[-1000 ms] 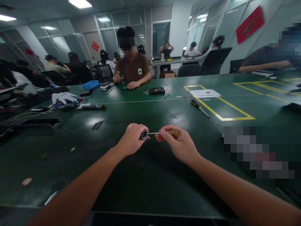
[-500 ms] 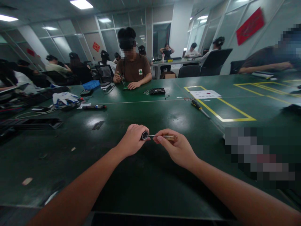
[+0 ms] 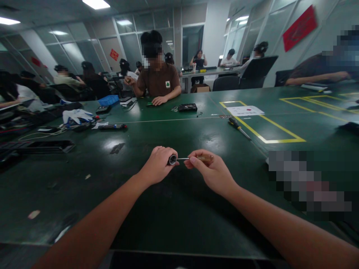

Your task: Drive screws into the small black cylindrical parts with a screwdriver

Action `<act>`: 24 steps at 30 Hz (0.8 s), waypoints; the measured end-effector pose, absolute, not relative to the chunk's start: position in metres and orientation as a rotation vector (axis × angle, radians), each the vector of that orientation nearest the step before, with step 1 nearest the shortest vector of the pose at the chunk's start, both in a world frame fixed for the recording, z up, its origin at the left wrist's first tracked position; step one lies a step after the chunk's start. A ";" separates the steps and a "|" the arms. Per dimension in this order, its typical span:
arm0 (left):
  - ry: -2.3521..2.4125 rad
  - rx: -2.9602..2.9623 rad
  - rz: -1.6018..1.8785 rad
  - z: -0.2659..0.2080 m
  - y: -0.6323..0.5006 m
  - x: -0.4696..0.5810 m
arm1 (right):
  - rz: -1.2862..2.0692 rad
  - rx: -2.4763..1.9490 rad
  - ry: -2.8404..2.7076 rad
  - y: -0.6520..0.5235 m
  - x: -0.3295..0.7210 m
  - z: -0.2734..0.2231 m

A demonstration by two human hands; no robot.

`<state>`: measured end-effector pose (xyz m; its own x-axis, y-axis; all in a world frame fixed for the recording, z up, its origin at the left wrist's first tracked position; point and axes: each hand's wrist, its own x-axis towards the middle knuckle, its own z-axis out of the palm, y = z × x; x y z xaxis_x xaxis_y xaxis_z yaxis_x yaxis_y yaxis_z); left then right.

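My left hand (image 3: 159, 164) is closed around a dark, round piece with a silver-rimmed end (image 3: 172, 160); most of it is hidden by the fingers. Between the fingers of my right hand (image 3: 214, 170) is a screwdriver (image 3: 206, 158) with a clear amber handle. Its thin metal shaft points left and reaches the round piece's rim; whether the tip is inside or just beside it, I cannot tell. Both hands are above the green table (image 3: 168, 216), close to each other.
Beyond my hands lies a yellow-and-black screwdriver (image 3: 238, 127). A black boxy device (image 3: 187, 107) and a white paper sheet (image 3: 245, 111) are farther back. At left are white gloves (image 3: 77, 116), a black pen-like tool (image 3: 112, 127) and a blue tray (image 3: 108, 100). A co-worker (image 3: 159, 80) sits opposite.
My right hand has shifted slightly right with the screwdriver, and more of its shaft shows. My left hand stays nearly still. The co-worker opposite has lifted one hand away from the small green board.
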<state>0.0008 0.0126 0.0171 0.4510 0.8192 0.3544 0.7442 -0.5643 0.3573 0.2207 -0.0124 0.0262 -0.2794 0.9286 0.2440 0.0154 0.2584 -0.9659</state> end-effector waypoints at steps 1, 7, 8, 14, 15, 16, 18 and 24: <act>1.381 2.546 0.752 0.017 0.013 0.001 | 1.149 -0.914 -1.596 -0.014 0.221 0.027; 1.387 2.539 0.763 0.016 0.015 0.000 | 0.939 -0.928 -1.787 -0.018 0.222 0.025; 1.390 2.534 0.762 0.015 0.015 0.000 | 0.903 -0.930 -1.809 -0.018 0.223 0.024; 1.401 2.532 0.733 0.018 0.013 0.001 | 0.829 -0.919 -1.869 -0.018 0.224 0.023; 1.406 2.528 0.731 0.019 0.013 0.001 | 0.824 -0.919 -1.875 -0.018 0.224 0.023; 1.412 2.525 0.730 0.019 0.013 0.001 | 0.820 -0.917 -1.879 -0.018 0.224 0.024; 1.411 2.526 0.724 0.019 0.012 0.001 | 0.817 -0.913 -1.886 -0.019 0.224 0.024; 1.390 2.560 0.724 0.016 0.013 0.002 | 0.798 -0.929 -1.889 -0.020 0.222 0.025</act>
